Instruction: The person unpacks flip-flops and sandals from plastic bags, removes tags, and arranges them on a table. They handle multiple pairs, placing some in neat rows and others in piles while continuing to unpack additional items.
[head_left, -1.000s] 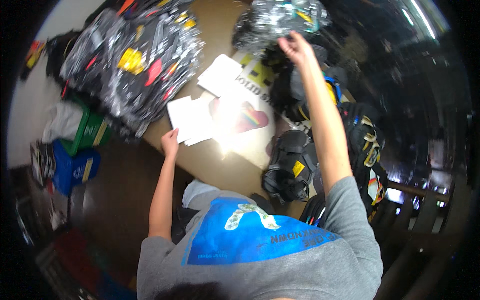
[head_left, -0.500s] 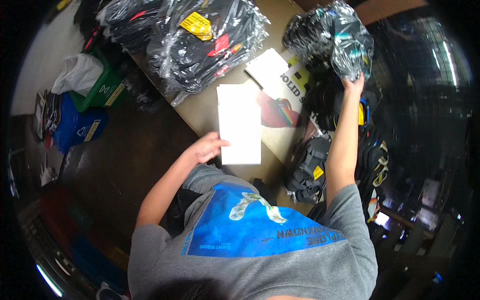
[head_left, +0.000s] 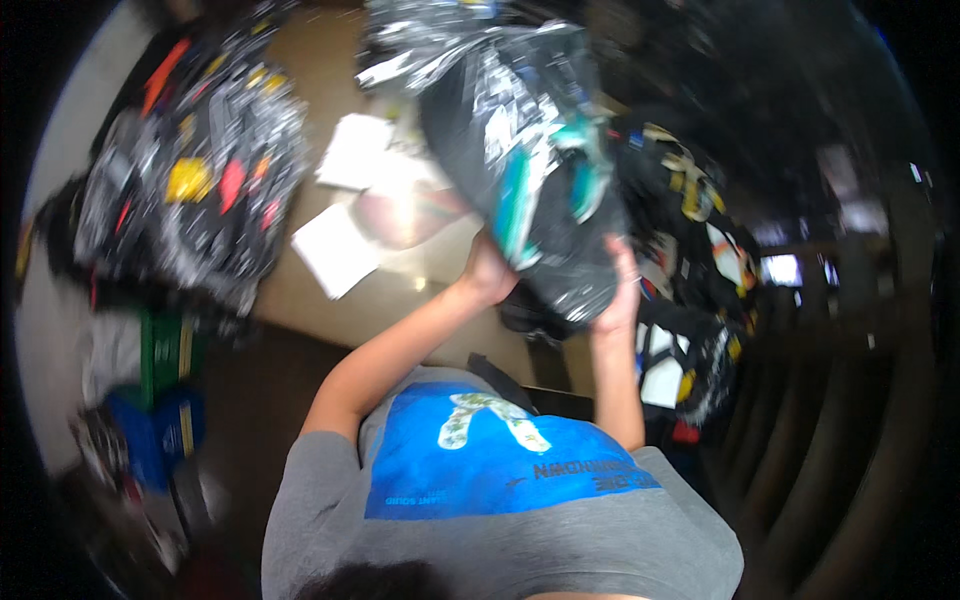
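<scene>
A clear plastic bag of black sandals [head_left: 560, 180] with teal and white straps is held up over the table's near right part. My left hand [head_left: 490, 272] grips its lower left side, and my right hand [head_left: 620, 290] is closed round the lower right side. Part of the fingers of both hands is behind the bag. A white sheet or stack of paper [head_left: 335, 252] lies on the brown table [head_left: 410, 305], left of my left hand. Motion blurs the bag somewhat.
More white paper [head_left: 355, 150] lies farther back on the table. A large plastic-wrapped bundle of dark footwear [head_left: 190, 200] sits at the left. Several more sandals [head_left: 690, 200] are piled at the right. Green [head_left: 165, 355] and blue bins [head_left: 150, 420] stand on the floor at left.
My left hand has let go of the white paper, which now lies on the table, and has joined my right hand on the bag. The bag came nearer; the view turned right.
</scene>
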